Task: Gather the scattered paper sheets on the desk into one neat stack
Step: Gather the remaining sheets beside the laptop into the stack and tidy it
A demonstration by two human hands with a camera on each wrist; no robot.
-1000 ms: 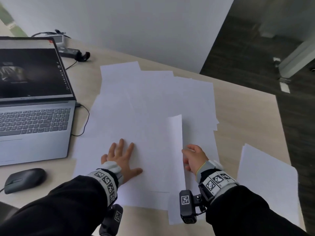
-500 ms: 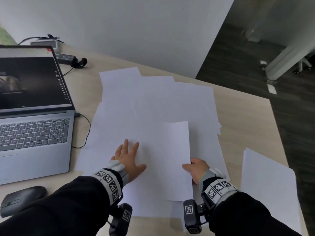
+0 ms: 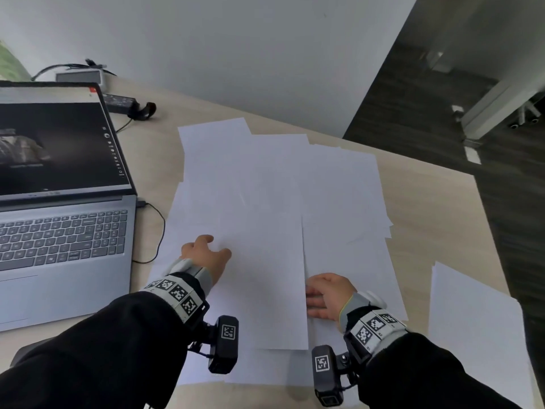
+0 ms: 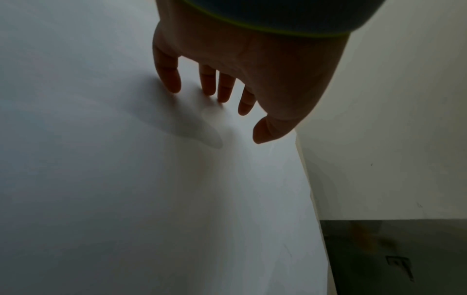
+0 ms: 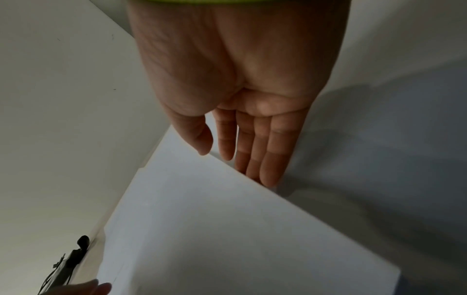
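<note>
Several white paper sheets [image 3: 295, 178] lie overlapped across the middle of the desk. One top sheet [image 3: 265, 276] lies flat on them nearest me. My left hand [image 3: 203, 255] stands on that sheet's left part, fingers arched, with its fingertips [image 4: 217, 93] touching the paper [image 4: 126, 179]. My right hand [image 3: 324, 296] lies with straight fingers against the top sheet's right edge; in the right wrist view its fingertips [image 5: 267, 179] meet the edge of that sheet [image 5: 215, 229]. A separate sheet [image 3: 477, 335] lies apart at the desk's right corner.
An open grey laptop [image 3: 59, 231] stands at the left, with its cable [image 3: 159, 231] beside the papers. A black charger [image 3: 124, 103] lies behind it near the wall. Bare desk [image 3: 436, 219] shows between the spread and the right edge; past it is dark floor.
The sheet my right hand held raised on edge has come down flat on the pile. My left hand went from flat and spread to arched on its fingertips.
</note>
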